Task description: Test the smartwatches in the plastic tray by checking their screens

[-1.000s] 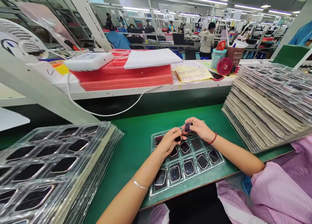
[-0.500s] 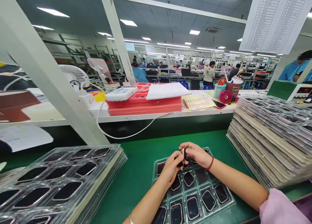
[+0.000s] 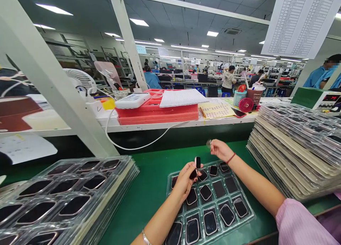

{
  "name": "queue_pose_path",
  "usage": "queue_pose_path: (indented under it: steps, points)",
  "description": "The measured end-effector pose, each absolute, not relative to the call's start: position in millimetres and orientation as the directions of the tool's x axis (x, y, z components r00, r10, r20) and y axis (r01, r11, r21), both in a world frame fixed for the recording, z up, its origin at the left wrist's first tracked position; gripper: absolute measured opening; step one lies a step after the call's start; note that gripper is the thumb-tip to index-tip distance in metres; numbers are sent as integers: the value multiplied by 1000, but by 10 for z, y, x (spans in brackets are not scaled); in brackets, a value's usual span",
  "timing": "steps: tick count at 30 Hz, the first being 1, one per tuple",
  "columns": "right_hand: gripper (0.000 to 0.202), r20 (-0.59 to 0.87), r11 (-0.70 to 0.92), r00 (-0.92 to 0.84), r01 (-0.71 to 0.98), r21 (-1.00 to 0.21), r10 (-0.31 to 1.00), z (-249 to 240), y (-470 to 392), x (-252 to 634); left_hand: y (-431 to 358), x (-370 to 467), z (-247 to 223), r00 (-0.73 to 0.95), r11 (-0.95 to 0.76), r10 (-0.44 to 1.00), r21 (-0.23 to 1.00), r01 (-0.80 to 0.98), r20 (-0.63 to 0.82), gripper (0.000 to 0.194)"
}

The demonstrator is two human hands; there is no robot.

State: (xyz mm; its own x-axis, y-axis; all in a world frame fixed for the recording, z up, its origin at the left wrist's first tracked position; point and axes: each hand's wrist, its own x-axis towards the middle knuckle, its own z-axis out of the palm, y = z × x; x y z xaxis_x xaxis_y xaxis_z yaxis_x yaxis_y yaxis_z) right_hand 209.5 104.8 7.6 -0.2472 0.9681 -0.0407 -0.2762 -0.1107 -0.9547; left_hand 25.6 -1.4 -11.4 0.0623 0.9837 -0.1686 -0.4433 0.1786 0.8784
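A clear plastic tray (image 3: 214, 201) lies on the green mat, with several dark, rounded rectangular pieces with pale rims in its compartments. Over its upper left part, my left hand (image 3: 187, 175) grips small dark pieces, one standing upright at the fingertips. My right hand (image 3: 220, 149) is raised beyond the tray's far edge, fingers pinched on a small, blurred film-like thing (image 3: 209, 143). Some compartments at the tray's right middle show no rimmed piece.
Stacked trays (image 3: 106, 198) of similar pieces stand at the left. A taller tray stack (image 3: 290, 156) stands at the right. Behind, a white shelf (image 3: 226, 122) bears red foam trays (image 3: 160, 117), papers and cups. People are in the background.
My right hand has moved away from my left hand, up and to the right, with a small blurred thing at its fingertips. My left hand has stayed nearly in place, holding its pieces.
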Motion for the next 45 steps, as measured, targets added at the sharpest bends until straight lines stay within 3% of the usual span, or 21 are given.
queue_pose_path:
  steps: [3, 6, 9, 13, 19, 23, 26, 30, 36, 45]
  points:
    - [20, -82, -107, -93, -310, -945, 992, 87, 1244, 2246, -26, 258, -113, 110, 199, 980, 874, -443, -168, 45]
    - [22, -101, -113, -56, -302, -946, 993, -7, 1136, 2182, -34, 268, -123, 152, 216, 975, 875, -433, -165, 45]
    - [40, -44, -92, -240, -193, -977, 970, -131, 857, 1970, -39, 274, -123, 197, 219, 970, 875, -432, -145, 44]
    - [39, 27, 0, -491, -56, -998, 871, -185, 576, 1775, -43, 269, -127, 232, 222, 965, 862, -457, -126, 43]
    - [41, 27, -78, -332, -301, -951, 943, -153, 525, 1975, -30, 288, -190, 220, 263, 960, 819, -510, -171, 28]
    - [41, -77, -153, -219, -358, -921, 973, -201, 512, 2290, -52, 299, -195, 246, 326, 942, 795, -511, -228, 38]
    - [38, -140, -239, -269, -379, -894, 953, -245, 419, 2465, -83, 288, -170, 306, 364, 921, 817, -448, -242, 45]
    - [51, -139, -317, -405, -415, -853, 904, -249, 279, 2544, -93, 259, -153, 363, 379, 900, 848, -372, -243, 53]
    - [51, -69, -338, -555, -399, -852, 829, -230, 238, 2542, -73, 229, -164, 357, 346, 908, 872, -345, -219, 63]
    - [54, -29, -270, -592, -323, -907, 805, -346, 236, 2472, -74, 251, -163, 319, 274, 932, 914, -299, -175, 57]
